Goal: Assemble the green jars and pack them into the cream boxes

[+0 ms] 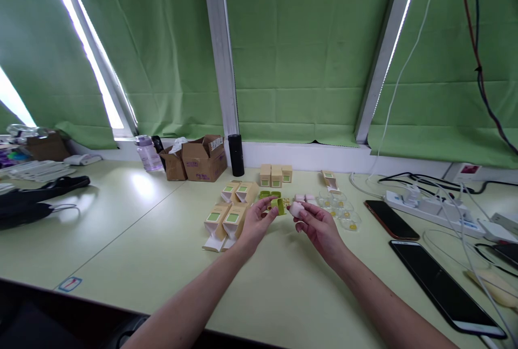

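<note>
My left hand (259, 220) grips a small yellow-green cup-like holder (278, 206) between thumb and fingers. A little to its right, my right hand (318, 225) pinches a small pale pink-white block (297, 209), apart from the holder. Behind my hands lie more green holders (269, 194) and a few pale pink pieces (305, 198). Clear plastic cups (339, 206) with yellow bits in them sit right of my right hand. Left of my left hand, several small cream boxes (236, 218) with green labels lie with their flaps open.
Closed cream boxes (275, 176) stand at the back, with an opened one (331, 180) farther right. Cardboard boxes (204, 159), a black cylinder (236, 155) and a water bottle (149, 154) line the wall. Phone (392, 219), tablet (445, 284), power strip (433, 211) and cables occupy the right.
</note>
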Motion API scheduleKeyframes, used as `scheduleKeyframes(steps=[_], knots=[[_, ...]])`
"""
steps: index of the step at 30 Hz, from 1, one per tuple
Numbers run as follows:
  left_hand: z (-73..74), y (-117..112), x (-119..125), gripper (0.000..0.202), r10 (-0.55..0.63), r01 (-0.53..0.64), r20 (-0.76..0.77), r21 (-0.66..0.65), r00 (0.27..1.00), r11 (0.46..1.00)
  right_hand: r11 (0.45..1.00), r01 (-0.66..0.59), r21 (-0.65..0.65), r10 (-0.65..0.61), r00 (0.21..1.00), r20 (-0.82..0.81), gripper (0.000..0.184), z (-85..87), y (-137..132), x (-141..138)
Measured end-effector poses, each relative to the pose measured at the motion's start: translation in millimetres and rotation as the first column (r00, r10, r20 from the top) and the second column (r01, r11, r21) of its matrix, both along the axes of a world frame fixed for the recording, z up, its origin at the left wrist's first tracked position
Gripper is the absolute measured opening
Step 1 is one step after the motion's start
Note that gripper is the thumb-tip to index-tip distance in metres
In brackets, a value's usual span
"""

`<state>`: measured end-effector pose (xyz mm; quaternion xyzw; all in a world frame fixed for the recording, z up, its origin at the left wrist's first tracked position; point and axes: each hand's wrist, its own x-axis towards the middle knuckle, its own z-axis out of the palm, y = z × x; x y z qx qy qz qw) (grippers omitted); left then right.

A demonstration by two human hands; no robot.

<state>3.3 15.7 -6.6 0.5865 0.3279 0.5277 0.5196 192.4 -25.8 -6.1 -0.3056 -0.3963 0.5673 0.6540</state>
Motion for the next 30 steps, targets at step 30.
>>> scheduleKeyframes(steps=[30], knots=[[0.7,-4.8,2.1,0.041,0.243,-0.109,-0.39,0.336,0.888,0.935,0.99,0.106,0.093,-0.132,0.925,0.355,0.054,-1.2,0.8,-3.2]])
